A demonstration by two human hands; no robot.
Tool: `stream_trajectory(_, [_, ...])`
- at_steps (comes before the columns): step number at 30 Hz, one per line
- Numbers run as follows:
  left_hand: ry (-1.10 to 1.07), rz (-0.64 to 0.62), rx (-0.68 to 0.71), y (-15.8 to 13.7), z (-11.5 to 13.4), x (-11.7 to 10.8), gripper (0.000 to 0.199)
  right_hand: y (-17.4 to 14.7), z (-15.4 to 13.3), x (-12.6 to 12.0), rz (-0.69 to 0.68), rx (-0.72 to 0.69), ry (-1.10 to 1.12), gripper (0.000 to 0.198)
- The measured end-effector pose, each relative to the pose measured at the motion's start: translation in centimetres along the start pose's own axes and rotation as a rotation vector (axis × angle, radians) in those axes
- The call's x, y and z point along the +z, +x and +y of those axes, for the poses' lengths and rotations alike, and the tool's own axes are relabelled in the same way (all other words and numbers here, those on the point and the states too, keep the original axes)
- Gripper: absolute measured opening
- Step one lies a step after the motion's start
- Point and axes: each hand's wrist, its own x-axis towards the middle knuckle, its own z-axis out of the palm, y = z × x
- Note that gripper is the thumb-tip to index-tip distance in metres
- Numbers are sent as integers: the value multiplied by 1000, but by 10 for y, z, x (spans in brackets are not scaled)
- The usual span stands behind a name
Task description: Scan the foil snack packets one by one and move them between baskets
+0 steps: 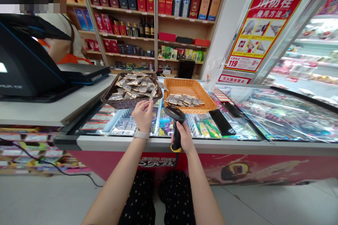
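Observation:
My left hand (143, 115), with a pale watch band on its wrist, pinches the corner of a small flat packet (153, 93) at the front right of a dark brown woven basket (113, 104). That basket is heaped with similar small packets. My right hand (184, 134) is wrapped around the handle of a black barcode scanner (175, 114) with a yellow base end. The scanner's head sits just in front of an orange-tan woven basket (206, 95), where several packets (185, 100) lie along the near side. Printing on the packets is too small to read.
Both baskets stand on a glass-topped chest freezer (248, 126). A black phone (221, 122) lies on the glass at right. A scale (87, 72) and dark terminal (26, 56) occupy the left counter (52, 109). Behind are stocked shelves (124, 10) and a person (60, 38) at left.

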Motion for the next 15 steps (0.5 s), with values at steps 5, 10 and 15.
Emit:
stream_trajectory(5, [25,59,-78,6,-8,8,27,0,1,-2,-11,-3,3,54])
stream_trajectory(10, [-74,-9,-243,7,-15,16,31,1,4,-2,-5,-4,14,54])
stream_trajectory(15, [-265,-149,-393,7,-27,25,36,1,5,-2,-11,-3,18,53])
